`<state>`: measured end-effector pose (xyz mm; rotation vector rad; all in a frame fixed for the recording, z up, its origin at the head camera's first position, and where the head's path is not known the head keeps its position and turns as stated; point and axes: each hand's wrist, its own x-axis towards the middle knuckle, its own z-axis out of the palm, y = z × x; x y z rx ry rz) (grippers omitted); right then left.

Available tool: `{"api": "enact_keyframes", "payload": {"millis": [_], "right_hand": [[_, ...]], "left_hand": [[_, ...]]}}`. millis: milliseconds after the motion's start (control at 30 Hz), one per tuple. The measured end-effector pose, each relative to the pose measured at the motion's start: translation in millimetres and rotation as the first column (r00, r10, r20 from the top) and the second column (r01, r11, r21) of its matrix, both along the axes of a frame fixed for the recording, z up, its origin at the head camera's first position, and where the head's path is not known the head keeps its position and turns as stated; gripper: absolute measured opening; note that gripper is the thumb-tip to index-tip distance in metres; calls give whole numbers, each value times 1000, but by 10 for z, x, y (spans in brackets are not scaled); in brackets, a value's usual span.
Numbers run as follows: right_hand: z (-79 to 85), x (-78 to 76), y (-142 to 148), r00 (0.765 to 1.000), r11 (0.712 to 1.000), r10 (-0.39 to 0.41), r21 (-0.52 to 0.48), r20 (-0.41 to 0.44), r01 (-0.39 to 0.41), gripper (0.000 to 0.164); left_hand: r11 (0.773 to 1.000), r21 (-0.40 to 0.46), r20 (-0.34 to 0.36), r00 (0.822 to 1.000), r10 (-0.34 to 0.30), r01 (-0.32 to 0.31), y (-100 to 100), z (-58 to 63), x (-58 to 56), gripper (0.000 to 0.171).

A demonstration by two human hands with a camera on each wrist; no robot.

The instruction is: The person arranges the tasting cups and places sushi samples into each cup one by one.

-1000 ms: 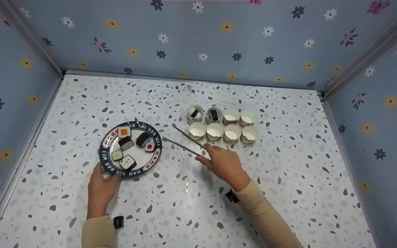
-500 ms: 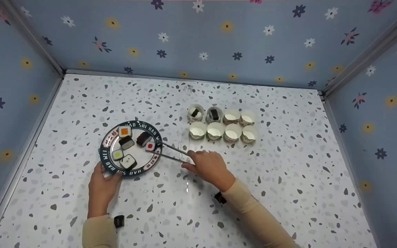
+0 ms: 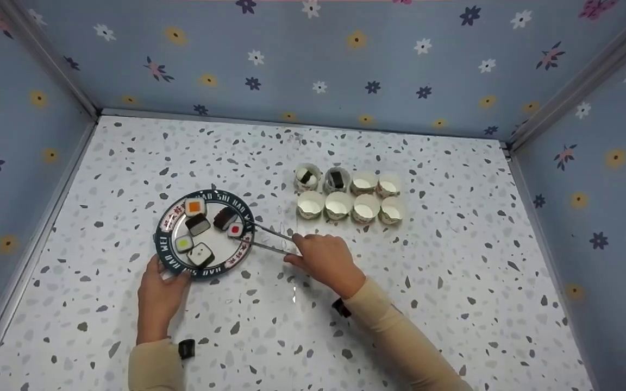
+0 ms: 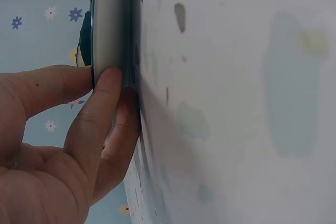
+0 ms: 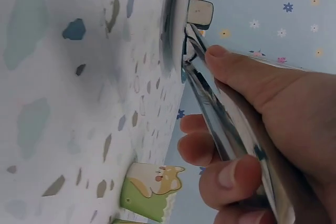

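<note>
A round plate [image 3: 225, 257] with a dark lettered rim lies at the left in the head view, bearing several sushi pieces. My left hand [image 3: 159, 297] grips its near-left rim; in the left wrist view the fingers [image 4: 90, 124] pinch the plate's edge. Metal tongs [image 5: 231, 124] are held in my right hand [image 3: 330, 264]. Their two tips reach over the plate's right rim, either side of a small sushi roll with a red centre [image 3: 235, 230]. Whether the tips touch it, I cannot tell. Beside that roll is a dark sushi piece [image 3: 225, 218].
Two rows of small paper cups [image 3: 365, 208] stand right of the plate, beyond my right hand. The two back-left cups, one of them a cup with a white and black piece [image 3: 307, 177], hold sushi. Flowered walls [image 3: 313, 70] enclose the speckled table [image 3: 269, 336].
The right hand has moved left with the tongs, bringing their tips from beside the plate to around the red-centred roll. The left hand stays at the rim.
</note>
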<state>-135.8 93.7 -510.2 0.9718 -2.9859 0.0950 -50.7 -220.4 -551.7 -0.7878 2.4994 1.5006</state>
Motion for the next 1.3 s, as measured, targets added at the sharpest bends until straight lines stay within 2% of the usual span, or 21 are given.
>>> {"api": "enact_keyframes", "payload": {"millis": [167,400,733,1000,1300], "right_hand": [[7,-10,-30,1000,1000,4,14,-12,-3,41],[-19,-5,-31,1000,1000,9,-3,-8,-9,44],[-16,-10,36,1000,999,7,-47,2,-7,44],[36,-38,188,1000,992,-13,-124,9,14,38],[175,-32,504,995,980,-95,-177,-4,93,36]], "left_hand": [[1000,0,7,1000,3,-3,6,1,-4,83],[1000,3,-17,1000,0,0,3,-4,3,81],[1000,23,-12,1000,3,-3,2,-4,-2,82],[999,32,-6,1000,3,-3,-3,7,1,82],[1000,21,-9,1000,2,-1,-6,5,4,82]]}}
